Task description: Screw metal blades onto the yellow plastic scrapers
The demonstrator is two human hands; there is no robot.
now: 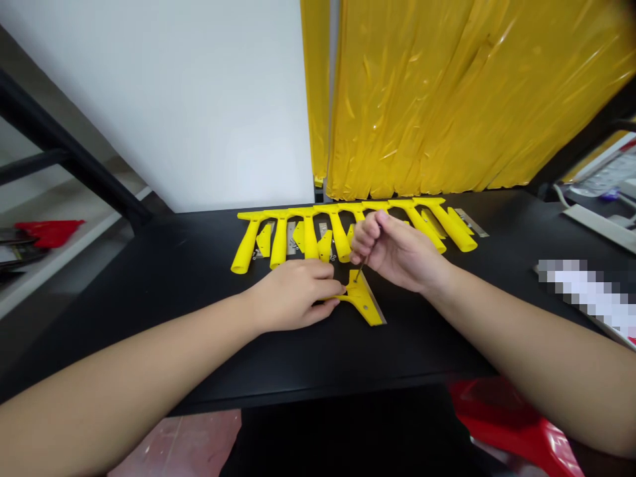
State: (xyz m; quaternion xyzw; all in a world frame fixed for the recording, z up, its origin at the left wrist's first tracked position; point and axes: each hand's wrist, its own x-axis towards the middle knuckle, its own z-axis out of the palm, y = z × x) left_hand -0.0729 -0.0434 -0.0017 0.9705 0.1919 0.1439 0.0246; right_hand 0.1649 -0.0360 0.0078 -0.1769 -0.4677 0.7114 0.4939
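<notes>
My left hand [298,295] is closed around the handle of a yellow plastic scraper [365,308] and holds it low over the black table. A thin metal blade shows along the scraper's right edge, and a hole is visible in the lower part of its head. My right hand [397,252] pinches a thin, dark metal hex key [363,264]. Its lower tip meets the upper screw spot on the scraper's head; its upper end is mostly hidden by my fingers. Behind both hands lies a row of yellow scraper handles [243,248].
Between the handles lie yellow cover plates [298,236], blades [291,235] and small screws. Yellow plastic sheeting [422,99] and a white panel [223,99] stand behind the black table [199,371]. A red thing [517,430] is below the front edge at right.
</notes>
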